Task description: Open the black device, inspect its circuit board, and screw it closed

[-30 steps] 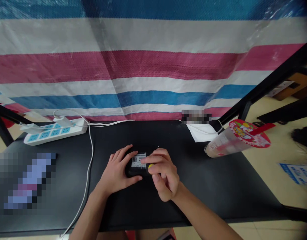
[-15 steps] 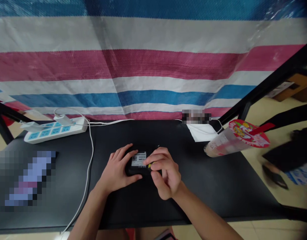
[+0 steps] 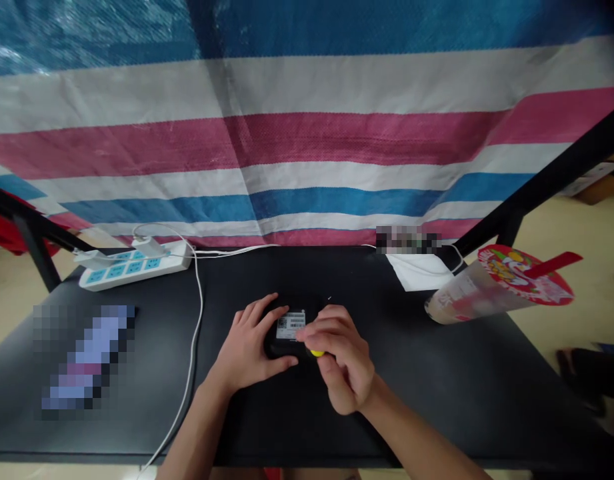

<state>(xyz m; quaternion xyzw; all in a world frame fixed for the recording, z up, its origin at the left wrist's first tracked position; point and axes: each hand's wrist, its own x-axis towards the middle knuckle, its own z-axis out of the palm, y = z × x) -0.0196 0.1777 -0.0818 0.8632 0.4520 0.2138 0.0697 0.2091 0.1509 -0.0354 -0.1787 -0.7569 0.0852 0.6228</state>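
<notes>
A small black device (image 3: 274,347) with a white printed label (image 3: 291,325) lies flat on the black table in front of me. My left hand (image 3: 251,347) holds its left side, fingers at the back edge and thumb along the front. Over the device's right end, my right hand (image 3: 339,353) is closed on what looks like a screwdriver with a yellow handle (image 3: 317,353). Its tip is hidden under my fingers. Just behind this hand lies a tiny shiny piece (image 3: 329,298), too small to make out.
At the back left is a white power strip (image 3: 137,267) with plugs; a white cable (image 3: 194,340) runs to the front edge. A blurred-out phone-like object (image 3: 89,360) lies left. To the right stand a drink cup (image 3: 467,300) and white paper (image 3: 419,272). Striped sheeting (image 3: 307,133) hangs behind.
The view has shifted, so everything sits slightly farther right and lower. My right hand has turned a little, and more of the yellow handle's end shows. My left hand keeps its hold.
</notes>
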